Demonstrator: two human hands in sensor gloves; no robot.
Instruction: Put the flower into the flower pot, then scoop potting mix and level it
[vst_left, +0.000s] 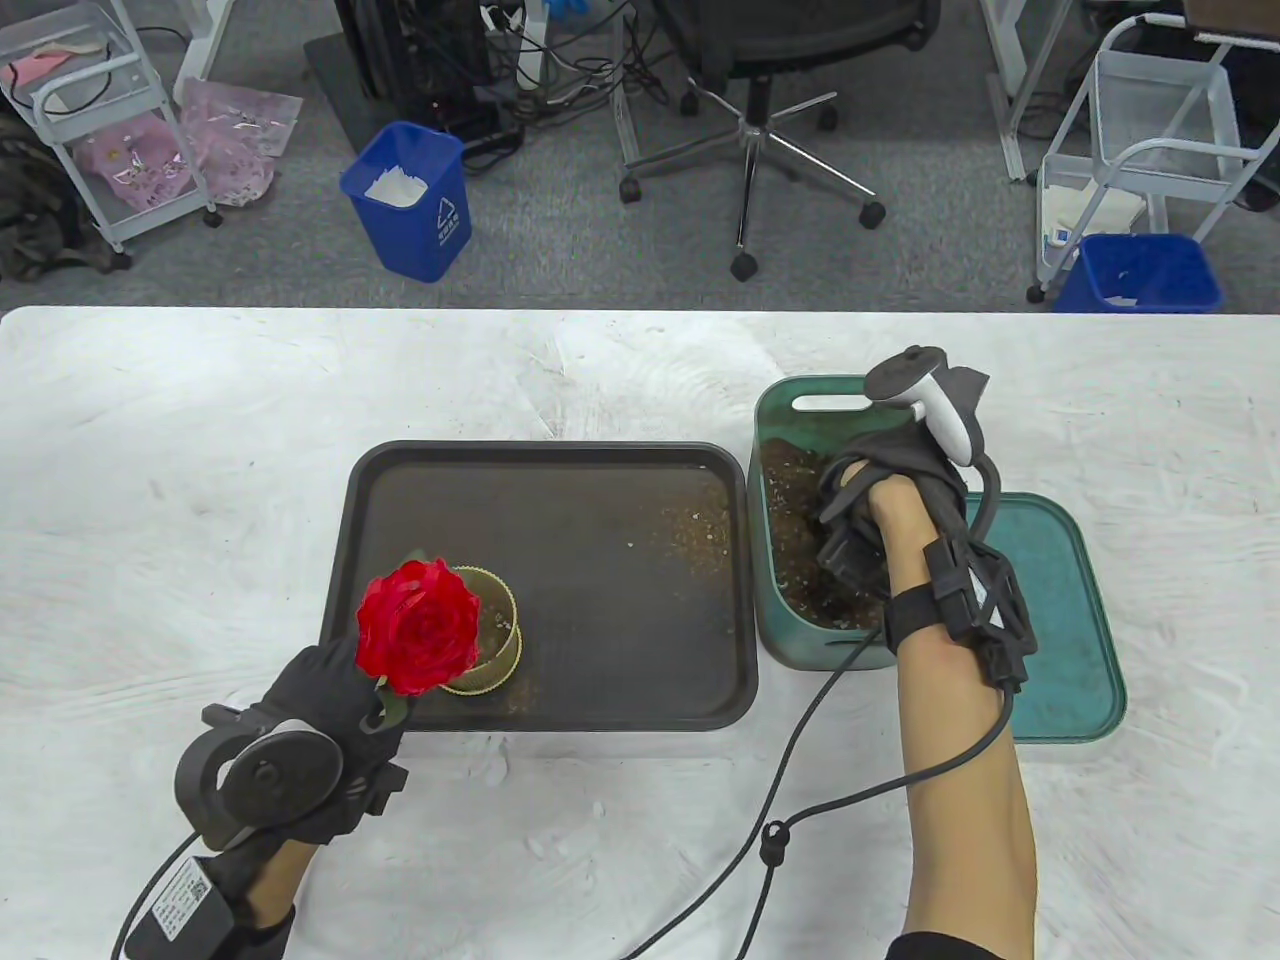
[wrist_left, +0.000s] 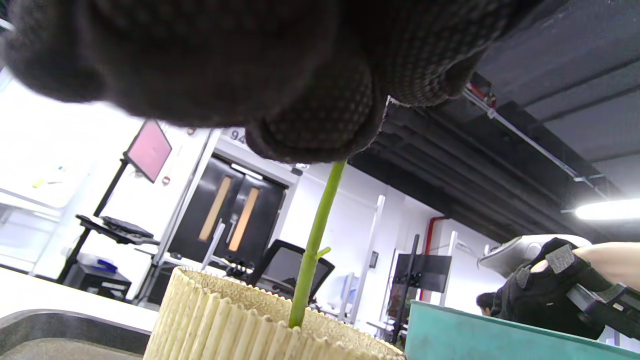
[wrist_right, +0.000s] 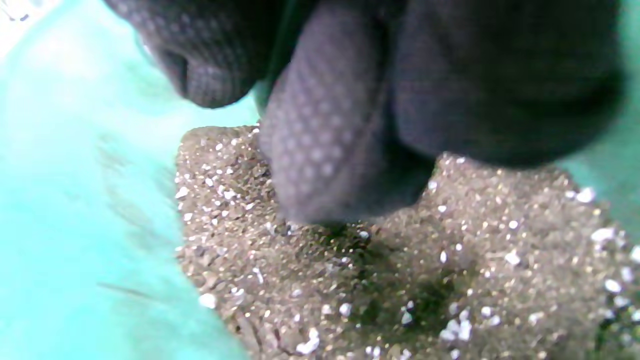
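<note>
A red rose (vst_left: 418, 626) stands over the ribbed beige flower pot (vst_left: 497, 640) on the dark tray (vst_left: 600, 600). My left hand (vst_left: 345, 715) pinches its green stem (wrist_left: 314, 235) just below the bloom, and the stem's lower end reaches down inside the pot (wrist_left: 235, 325). My right hand (vst_left: 862, 510) is down in the green bin (vst_left: 800, 400) of potting mix (vst_left: 790, 500). In the right wrist view its fingers (wrist_right: 325, 150) curl round what looks like a green scoop (wrist_right: 75, 200) loaded with potting mix (wrist_right: 400, 260).
The bin's green lid (vst_left: 1060, 620) lies flat to the right of the bin. Spilled mix (vst_left: 695, 525) dots the tray's right side. A glove cable (vst_left: 800, 740) trails across the white table near the front. An office chair and blue waste bins stand beyond the far edge.
</note>
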